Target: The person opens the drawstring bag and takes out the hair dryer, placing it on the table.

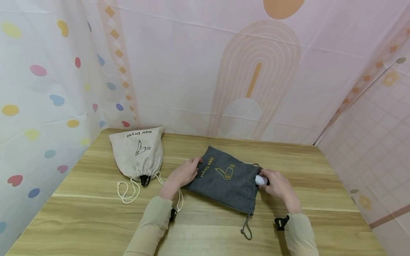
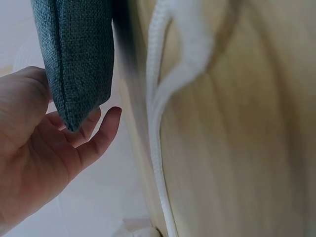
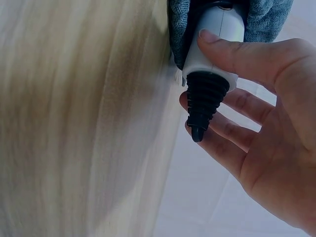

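A dark grey drawstring bag [image 1: 237, 188] with a yellow hair dryer drawing lies flat on the table, its mouth toward the right. My left hand [image 1: 185, 173] grips the bag's closed end; in the left wrist view the thumb and fingers [image 2: 104, 133] are on either side of the cloth corner. At the mouth, my right hand [image 1: 276, 183] holds the white handle of a hair dryer [image 3: 217, 29], which sticks out of the bag. Below the thumb, the handle ends in a ribbed black cord sleeve [image 3: 206, 96]. The rest of the dryer is hidden inside the cloth.
A cream drawstring bag [image 1: 137, 153], also printed "Hair Dryer", lies at the back left with a black cord end at its gathered mouth. Its white cords [image 1: 129, 195] trail toward my left wrist. Patterned curtains [image 1: 179, 71] border the wooden table [image 1: 205, 238].
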Tool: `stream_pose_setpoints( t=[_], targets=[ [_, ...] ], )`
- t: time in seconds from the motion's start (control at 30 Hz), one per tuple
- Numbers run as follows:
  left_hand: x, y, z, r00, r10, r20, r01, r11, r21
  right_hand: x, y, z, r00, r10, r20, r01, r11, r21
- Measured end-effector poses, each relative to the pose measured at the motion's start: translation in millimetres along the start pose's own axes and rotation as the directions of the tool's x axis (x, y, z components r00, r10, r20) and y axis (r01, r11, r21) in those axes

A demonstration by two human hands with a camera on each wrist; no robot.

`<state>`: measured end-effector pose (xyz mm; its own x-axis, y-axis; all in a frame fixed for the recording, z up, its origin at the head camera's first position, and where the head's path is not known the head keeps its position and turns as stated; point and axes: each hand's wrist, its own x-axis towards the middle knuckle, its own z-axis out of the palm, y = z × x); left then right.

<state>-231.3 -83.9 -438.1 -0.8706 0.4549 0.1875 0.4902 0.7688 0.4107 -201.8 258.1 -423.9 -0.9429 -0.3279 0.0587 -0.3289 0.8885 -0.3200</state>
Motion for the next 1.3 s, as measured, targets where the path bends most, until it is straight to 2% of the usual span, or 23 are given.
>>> stream_pose_setpoints(
  t=[0.23,0.47,0.63,0.87,1.0,1.13,1.3],
  targets=[
    [-2.3,0.0,-2.1,1.000,0.022,-0.008,-0.022,1.000,0.002,-2.1,2.3,-4.2,1.000,0.001,0.003,-0.001,1.000,0.003],
    [-4.6,1.7,-9.0,0.998,-0.042,0.039,0.043,0.999,-0.024,-5.1,6.0,-7.3,1.000,-0.015,-0.016,0.015,1.000,0.009],
    [-6.5,-0.1,-11.0,0.998,-0.039,0.048,0.040,0.999,-0.026,-4.3,5.5,-6.4,1.000,-0.010,0.000,0.010,1.000,0.015],
    [-5.8,1.5,-11.3,0.994,-0.088,0.066,0.088,0.996,0.002,-1.1,2.6,-3.2,0.999,0.035,0.036,-0.035,0.999,0.002],
    [-2.7,1.5,-12.6,0.993,-0.096,0.071,0.095,0.995,0.025,0.2,0.9,-1.8,0.999,0.036,0.031,-0.036,0.999,0.000],
    [5.8,0.9,-13.6,0.996,-0.067,0.056,0.064,0.996,0.064,0.7,-0.6,-2.2,0.999,0.036,0.023,-0.036,0.999,-0.003],
    [23.9,3.1,-14.4,0.999,0.037,0.007,-0.038,0.992,0.118,1.0,-1.2,-3.6,0.999,0.043,0.031,-0.043,0.999,-0.005]
  ],
)
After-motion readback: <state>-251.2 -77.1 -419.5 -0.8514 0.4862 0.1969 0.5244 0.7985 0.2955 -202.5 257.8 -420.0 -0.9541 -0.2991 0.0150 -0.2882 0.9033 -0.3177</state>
